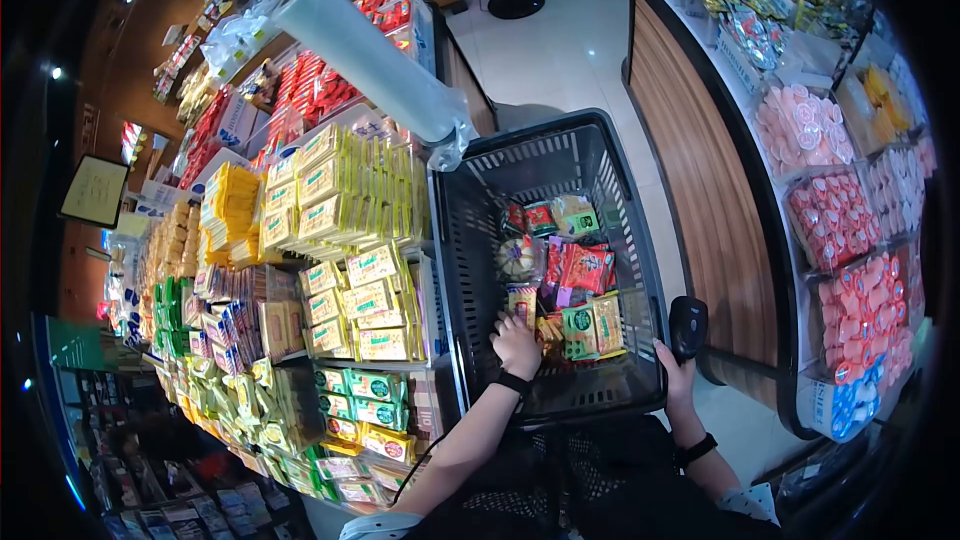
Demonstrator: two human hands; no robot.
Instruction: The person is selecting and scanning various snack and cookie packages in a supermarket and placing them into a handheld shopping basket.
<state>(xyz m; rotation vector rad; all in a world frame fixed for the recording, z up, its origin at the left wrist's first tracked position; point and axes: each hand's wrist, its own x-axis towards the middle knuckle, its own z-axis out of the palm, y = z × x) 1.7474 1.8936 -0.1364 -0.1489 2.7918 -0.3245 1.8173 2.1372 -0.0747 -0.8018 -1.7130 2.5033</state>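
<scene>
A black shopping basket (617, 202) with slotted walls sits in front of me. My left hand (516, 348) reaches inside, its fingers bent against a small yellow-and-brown snack packet (521, 301) near the left wall. Close by lie red snack packets (587, 268), a round clear-wrapped item (516, 258) and green-and-cream packets (594, 328). At the basket's near right side, my right hand (677, 376) is closed on the rim. Just above that hand sticks up a rounded black piece (688, 328) with small lettering. Both wrists wear black bands.
Left of the basket, a display holds stacked yellow snack packs (345, 190) and green packs (365, 398). A roll of clear plastic bags (370, 55) juts over the basket's far corner. On the right, a wood-panelled counter (705, 190) carries pink wrapped sweets (862, 315).
</scene>
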